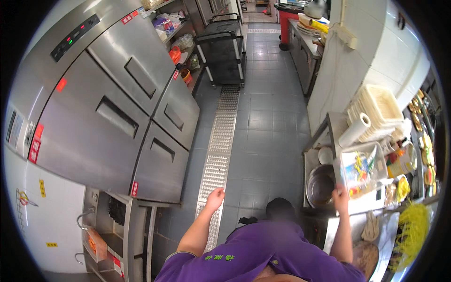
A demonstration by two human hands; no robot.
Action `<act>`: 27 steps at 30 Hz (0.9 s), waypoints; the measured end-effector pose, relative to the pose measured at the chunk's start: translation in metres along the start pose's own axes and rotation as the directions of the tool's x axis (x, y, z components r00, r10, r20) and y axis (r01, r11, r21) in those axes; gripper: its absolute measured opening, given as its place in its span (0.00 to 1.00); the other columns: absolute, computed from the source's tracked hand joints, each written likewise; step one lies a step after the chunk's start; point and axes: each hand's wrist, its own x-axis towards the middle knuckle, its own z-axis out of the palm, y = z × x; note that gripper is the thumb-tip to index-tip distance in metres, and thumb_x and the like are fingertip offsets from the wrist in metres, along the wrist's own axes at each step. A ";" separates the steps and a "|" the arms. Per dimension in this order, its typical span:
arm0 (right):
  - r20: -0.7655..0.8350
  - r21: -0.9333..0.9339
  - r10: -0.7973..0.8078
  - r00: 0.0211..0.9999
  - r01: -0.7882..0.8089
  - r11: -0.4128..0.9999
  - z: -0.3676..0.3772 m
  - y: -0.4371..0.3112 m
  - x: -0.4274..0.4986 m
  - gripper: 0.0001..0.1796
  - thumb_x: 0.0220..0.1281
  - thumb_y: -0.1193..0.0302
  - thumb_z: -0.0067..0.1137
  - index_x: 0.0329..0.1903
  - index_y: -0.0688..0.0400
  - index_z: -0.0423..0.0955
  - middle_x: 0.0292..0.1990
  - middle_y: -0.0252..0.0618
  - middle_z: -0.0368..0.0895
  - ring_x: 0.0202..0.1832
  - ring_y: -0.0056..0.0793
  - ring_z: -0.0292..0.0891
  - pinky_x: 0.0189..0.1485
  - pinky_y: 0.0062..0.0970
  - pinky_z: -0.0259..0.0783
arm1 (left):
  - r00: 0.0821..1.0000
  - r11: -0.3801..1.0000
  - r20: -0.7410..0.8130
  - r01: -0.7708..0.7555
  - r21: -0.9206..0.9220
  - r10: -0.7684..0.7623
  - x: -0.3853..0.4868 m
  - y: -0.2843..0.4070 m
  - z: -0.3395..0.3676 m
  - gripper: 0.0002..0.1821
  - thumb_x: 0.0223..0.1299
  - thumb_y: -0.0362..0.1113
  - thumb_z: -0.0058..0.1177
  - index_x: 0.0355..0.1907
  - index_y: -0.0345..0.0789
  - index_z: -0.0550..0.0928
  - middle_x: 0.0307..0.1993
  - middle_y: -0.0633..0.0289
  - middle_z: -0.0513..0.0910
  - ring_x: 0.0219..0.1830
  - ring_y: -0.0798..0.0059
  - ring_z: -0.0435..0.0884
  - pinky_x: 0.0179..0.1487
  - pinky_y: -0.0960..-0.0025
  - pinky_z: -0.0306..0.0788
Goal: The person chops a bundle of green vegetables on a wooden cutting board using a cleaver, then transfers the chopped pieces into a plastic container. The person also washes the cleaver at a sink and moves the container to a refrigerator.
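Note:
My left hand hangs over the metal drain grating in the floor, fingers curled; whether they are fully closed is hard to tell, and no object shows in it. On the right, my right hand is at the front edge of a steel counter, beside a clear plastic bin of small packets. Its fingers are blurred, so a hold cannot be made out. Below the counter edge, near that hand, a round steel basin sits on a lower shelf. A roll of plastic film and stacked cream plastic baskets stand behind the bin.
A steel refrigerator lines the left side, with a steel sink nearer me. Ahead stand a black trolley and a red wheeled bin. A grated drain runs along the tiled aisle.

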 end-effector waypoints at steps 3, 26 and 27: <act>0.354 0.021 0.183 0.917 -0.203 0.979 0.075 -0.019 0.014 0.15 0.66 0.71 0.59 0.52 0.64 0.81 0.39 0.44 0.88 0.41 0.30 0.84 0.48 0.30 0.78 | 1.000 1.000 0.018 0.008 -0.026 -0.008 0.109 0.068 -0.010 0.22 0.69 0.45 0.56 0.58 0.33 0.82 0.50 0.50 0.87 0.53 0.59 0.86 0.59 0.64 0.76; 0.480 -0.181 0.292 0.827 -0.232 0.956 0.349 -0.097 0.786 0.15 0.68 0.67 0.56 0.51 0.64 0.79 0.35 0.44 0.86 0.32 0.30 0.81 0.35 0.35 0.76 | 0.669 0.751 0.409 0.359 0.554 -0.621 0.601 -0.011 0.005 0.24 0.64 0.55 0.51 0.37 0.37 0.90 0.38 0.52 0.89 0.44 0.56 0.87 0.53 0.54 0.77; 0.501 -0.347 0.433 0.749 -0.285 0.894 0.328 -0.089 0.792 0.14 0.70 0.65 0.52 0.45 0.63 0.81 0.32 0.42 0.85 0.31 0.30 0.81 0.33 0.36 0.75 | 0.632 0.698 0.334 0.504 0.509 -0.699 0.667 0.030 -0.004 0.25 0.65 0.56 0.50 0.34 0.36 0.90 0.36 0.52 0.89 0.43 0.57 0.86 0.53 0.54 0.77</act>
